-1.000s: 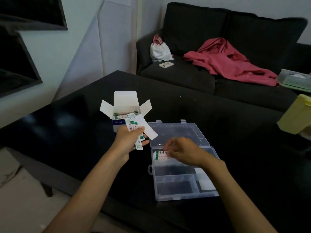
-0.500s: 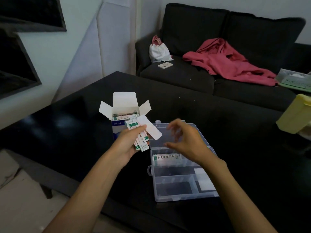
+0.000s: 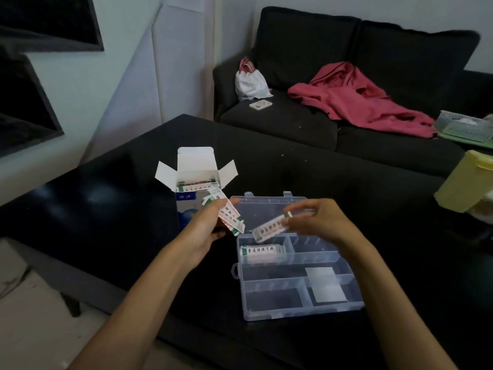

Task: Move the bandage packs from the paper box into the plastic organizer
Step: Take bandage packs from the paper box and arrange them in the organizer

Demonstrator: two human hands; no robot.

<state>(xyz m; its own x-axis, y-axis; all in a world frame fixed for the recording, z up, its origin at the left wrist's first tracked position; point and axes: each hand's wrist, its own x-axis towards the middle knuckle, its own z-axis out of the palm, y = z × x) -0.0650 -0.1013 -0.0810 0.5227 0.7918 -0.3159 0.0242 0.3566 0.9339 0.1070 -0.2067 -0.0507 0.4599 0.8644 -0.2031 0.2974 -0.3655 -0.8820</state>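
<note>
The left hand (image 3: 206, 225) holds a small bunch of bandage packs (image 3: 231, 217), its fingers curled round them. The right hand (image 3: 317, 220) pinches one bandage pack (image 3: 269, 229) by its end, just above the plastic organizer (image 3: 298, 312). More packs (image 3: 262, 253) lie in the organizer's compartment at 10 o'clock. The open paper box (image 3: 188, 202) stands on the black counter (image 3: 120, 209) at 10 o'clock from the organizer, with packs inside.

Left hand (image 3: 210, 222), right hand (image 3: 317, 220) (both pinching)
</note>
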